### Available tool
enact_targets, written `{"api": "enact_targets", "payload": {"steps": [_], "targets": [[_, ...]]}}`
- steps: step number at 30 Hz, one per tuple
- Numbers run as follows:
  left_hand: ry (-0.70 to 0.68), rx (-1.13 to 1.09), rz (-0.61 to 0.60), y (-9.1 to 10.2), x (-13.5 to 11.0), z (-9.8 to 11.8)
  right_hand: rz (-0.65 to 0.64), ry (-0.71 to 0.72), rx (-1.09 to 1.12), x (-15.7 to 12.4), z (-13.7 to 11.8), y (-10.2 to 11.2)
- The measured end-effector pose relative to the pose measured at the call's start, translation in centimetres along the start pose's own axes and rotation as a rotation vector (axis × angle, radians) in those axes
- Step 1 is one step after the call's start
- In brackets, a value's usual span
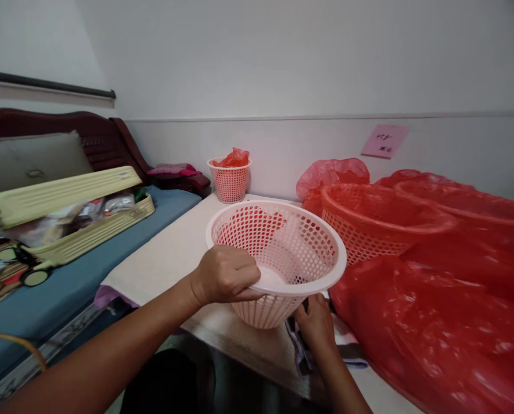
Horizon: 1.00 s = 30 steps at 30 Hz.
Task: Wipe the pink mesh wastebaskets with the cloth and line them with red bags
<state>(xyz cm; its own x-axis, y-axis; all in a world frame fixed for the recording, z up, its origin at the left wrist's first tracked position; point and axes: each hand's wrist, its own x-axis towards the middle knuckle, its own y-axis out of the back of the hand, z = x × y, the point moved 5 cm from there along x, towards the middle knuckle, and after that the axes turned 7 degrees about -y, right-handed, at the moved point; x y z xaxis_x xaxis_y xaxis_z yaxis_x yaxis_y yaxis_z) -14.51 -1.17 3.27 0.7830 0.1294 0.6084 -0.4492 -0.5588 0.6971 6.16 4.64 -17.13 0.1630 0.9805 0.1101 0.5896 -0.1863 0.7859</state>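
Observation:
My left hand (226,274) is closed on the near rim of an empty pink perforated plastic basket (283,247) and holds it tilted above the white table (171,253). My right hand (314,323) is below the basket's right side, fingers curled on a dark and white cloth or bag (302,356) lying at the table's front edge. The basket's base hides part of the right hand's fingers.
A small pink basket with a red bag inside (230,179) stands at the wall. Two baskets lined with red plastic bags (369,221) and a large red bag (433,328) fill the right. An open yellow suitcase (67,213) lies on the blue bed at left.

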Motion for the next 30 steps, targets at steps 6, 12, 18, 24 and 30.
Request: {"api": "enact_targets", "payload": {"steps": [6, 12, 18, 24, 30], "targets": [[-0.003, -0.011, 0.013, 0.0, 0.6, 2.5, 0.109, -0.158, 0.341, 0.5, 1.9, 0.5], [0.021, 0.021, 0.068, -1.3, 1.0, 0.0, 0.11, -0.275, 0.402, 0.8, 2.6, 0.0], [0.189, -0.445, 0.237, 1.0, -0.8, -0.4, 0.035, -0.28, 0.292, 0.7, 2.5, -0.7], [1.07, -0.46, 0.711, 1.6, -10.1, -3.9, 0.004, -0.262, 0.235, 1.0, 2.3, -0.7], [1.173, -0.481, 0.36, -6.9, -14.8, -6.5, 0.028, -0.196, 0.184, 0.9, 1.7, -0.8]]}}
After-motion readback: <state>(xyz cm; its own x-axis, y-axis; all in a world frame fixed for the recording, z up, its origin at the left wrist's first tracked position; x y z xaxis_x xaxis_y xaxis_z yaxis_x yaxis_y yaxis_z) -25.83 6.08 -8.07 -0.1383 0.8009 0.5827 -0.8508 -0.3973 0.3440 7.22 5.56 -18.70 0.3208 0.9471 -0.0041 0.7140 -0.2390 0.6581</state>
